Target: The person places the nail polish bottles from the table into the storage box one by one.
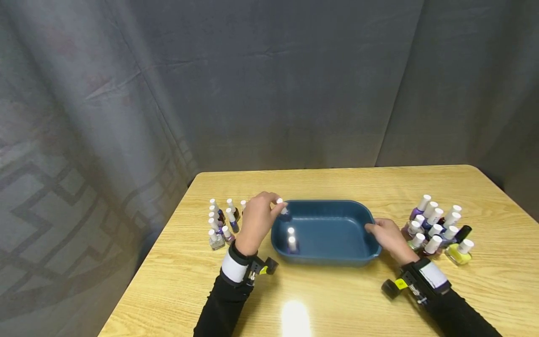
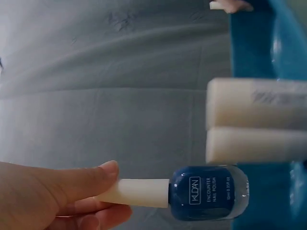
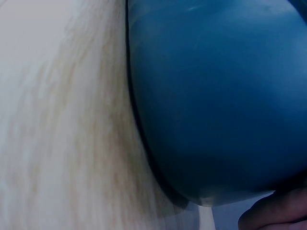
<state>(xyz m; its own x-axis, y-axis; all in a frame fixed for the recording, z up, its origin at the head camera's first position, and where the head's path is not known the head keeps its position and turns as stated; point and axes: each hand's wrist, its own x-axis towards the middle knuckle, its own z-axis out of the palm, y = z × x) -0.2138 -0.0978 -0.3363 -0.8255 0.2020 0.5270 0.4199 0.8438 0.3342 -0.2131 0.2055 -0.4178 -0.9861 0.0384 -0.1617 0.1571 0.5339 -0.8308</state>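
Observation:
My left hand (image 1: pixel 258 220) pinches a blue nail polish bottle (image 2: pixel 205 192) by its white cap, over the left end of a dark blue plastic tub (image 1: pixel 332 236). The left wrist view shows thumb and fingers on the cap, the bottle's base pointing away from the hand. Two white-capped nail polish bottles (image 1: pixel 292 242) stand inside the tub near its left end. At the tub's right end, my right hand (image 1: pixel 391 238) grips the rim. Only part of its fingers (image 3: pixel 276 213) shows in the right wrist view.
On the left of the wooden table (image 1: pixel 320 299) stands a group of nail polish bottles (image 1: pixel 216 239), partly behind the left hand. A denser group of bottles (image 1: pixel 433 229) stands beyond the right hand, with a yellow bottle (image 1: pixel 459 252) at its edge. A grey curtain (image 1: pixel 286 93) hangs behind.

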